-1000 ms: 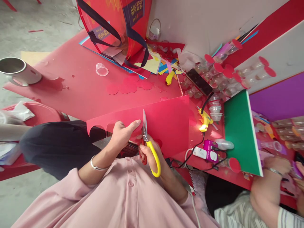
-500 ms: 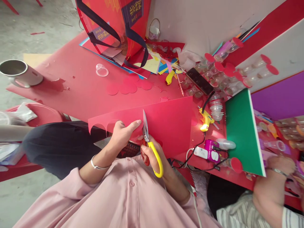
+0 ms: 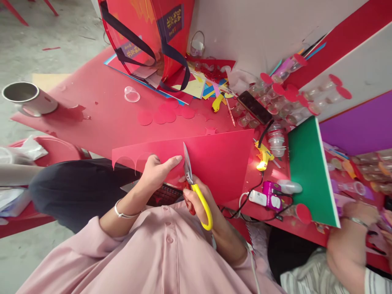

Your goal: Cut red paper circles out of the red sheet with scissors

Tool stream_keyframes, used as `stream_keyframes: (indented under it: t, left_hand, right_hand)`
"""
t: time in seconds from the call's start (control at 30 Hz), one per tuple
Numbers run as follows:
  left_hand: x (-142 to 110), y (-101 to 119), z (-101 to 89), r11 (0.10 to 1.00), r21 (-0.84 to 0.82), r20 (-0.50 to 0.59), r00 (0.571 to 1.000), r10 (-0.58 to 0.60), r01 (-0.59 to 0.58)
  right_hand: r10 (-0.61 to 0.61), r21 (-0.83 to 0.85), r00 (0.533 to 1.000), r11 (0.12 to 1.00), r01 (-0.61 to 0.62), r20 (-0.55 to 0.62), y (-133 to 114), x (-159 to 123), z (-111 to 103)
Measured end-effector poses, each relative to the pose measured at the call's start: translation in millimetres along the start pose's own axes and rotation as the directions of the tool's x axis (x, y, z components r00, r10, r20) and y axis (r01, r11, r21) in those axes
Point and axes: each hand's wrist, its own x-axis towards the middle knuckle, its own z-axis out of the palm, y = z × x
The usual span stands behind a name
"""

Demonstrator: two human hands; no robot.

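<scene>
"What's at the far left?"

"A metal mug (image 3: 38, 102), near the red tabletop's (image 3: 104, 126) left end. Open surface runs from it to the cut paper circles (image 3: 165, 114)."

"And the red paper sheet (image 3: 219, 159)?"

"Across the table's near edge, its scalloped left end over the lap. The left hand (image 3: 156, 170) grips it, thumb flat on top; its other fingers are mostly hidden."

"The scissors (image 3: 188, 177)?"

"Just right of that thumb, one blade showing above the sheet. The right hand's (image 3: 198, 198) fingers are curled around the yellow-and-red handles."

"Room on the right?"

"Tight: the sheet's right edge ends near the yellow glue gun (image 3: 263, 156), and a green board (image 3: 312, 175) stands beyond."
</scene>
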Motion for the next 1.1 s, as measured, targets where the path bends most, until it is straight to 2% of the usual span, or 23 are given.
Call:
stream_keyframes:
  t: [0.33, 0.57, 0.77, 0.93, 1.1]
  left_hand:
    - [2.5, 3.7, -3.0, 0.999, -0.048, 0.099, 0.995, 0.020, -0.015]
    - [6.0, 3.5, -4.5, 0.998, -0.054, 0.096, 0.995, 0.031, -0.026]
    - [5.9, 9.2, -3.8, 0.996, -0.078, 0.140, 0.989, 0.044, -0.034]
    - [5.2, 15.7, -2.6, 0.998, -0.067, 0.111, 0.993, 0.028, -0.021]
    - [6.7, 18.3, -4.7, 0.995, -0.094, 0.148, 0.988, 0.052, -0.038]
  right_hand:
    - [0.002, 0.001, 1.000, 1.000, -0.002, -0.031, -12.2, -0.2, -0.9]
    - [0.029, -0.002, 0.999, 1.000, -0.029, -0.018, -18.8, -2.4, -2.4]
    - [0.022, -0.011, 1.000, 1.000, -0.022, -0.016, -20.7, -2.3, -4.8]
    - [0.035, 0.002, 0.999, 0.999, -0.035, -0.024, -26.7, -2.1, -5.7]
    - [0.018, 0.008, 1.000, 1.000, -0.018, -0.019, -30.1, -2.3, -6.6]
